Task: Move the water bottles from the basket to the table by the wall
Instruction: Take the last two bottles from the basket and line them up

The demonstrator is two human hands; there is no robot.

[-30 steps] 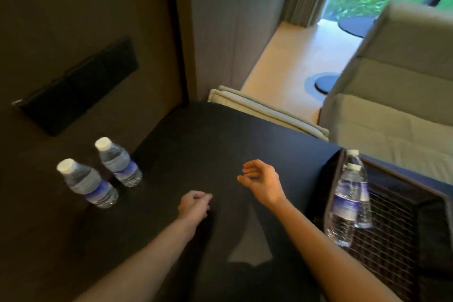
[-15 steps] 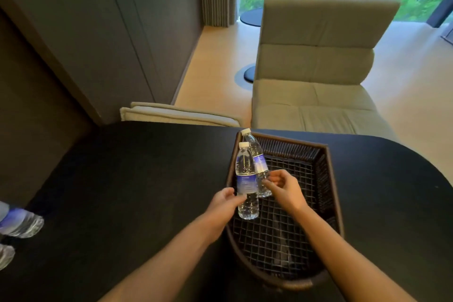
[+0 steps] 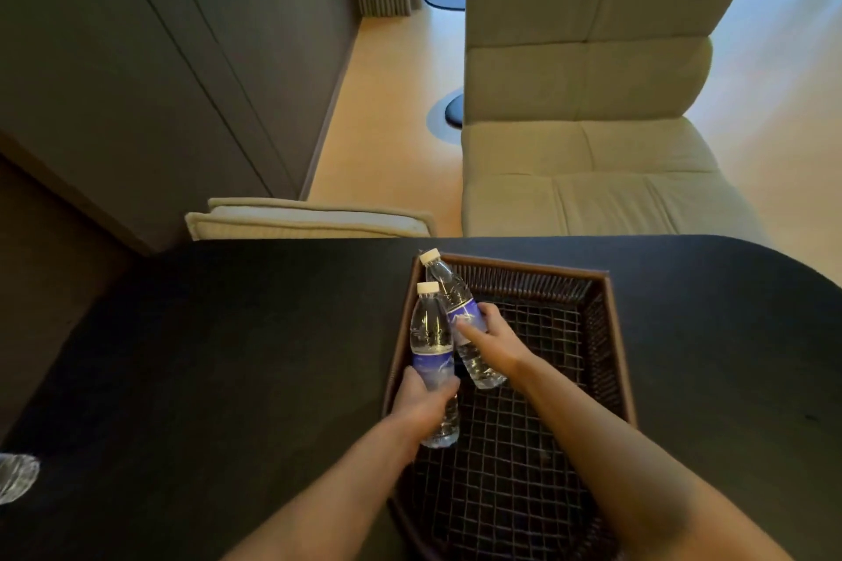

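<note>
Two clear water bottles with white caps and blue labels stand at the left side of a dark wicker basket [image 3: 606,333] on the black table [image 3: 228,355]. My left hand [image 3: 421,401] is wrapped around the lower part of the nearer bottle [image 3: 430,333]. Fingers of my right hand [image 3: 494,344] grip the farther bottle [image 3: 449,292], which leans toward the basket's far left corner. Part of another bottle [image 3: 16,476] shows at the frame's left edge, on the table by the wall.
A beige lounge chair [image 3: 587,105] stands beyond the table's far edge. A folded beige cushion [image 3: 310,219] lies behind the table to the left. A dark panelled wall [image 3: 136,59] runs along the left. The basket's mesh bottom holds nothing else.
My view swung right from the wall side of the table to the basket. Both hands reached in and closed on one bottle each; the right-hand bottle is now tilted and raised a little.
</note>
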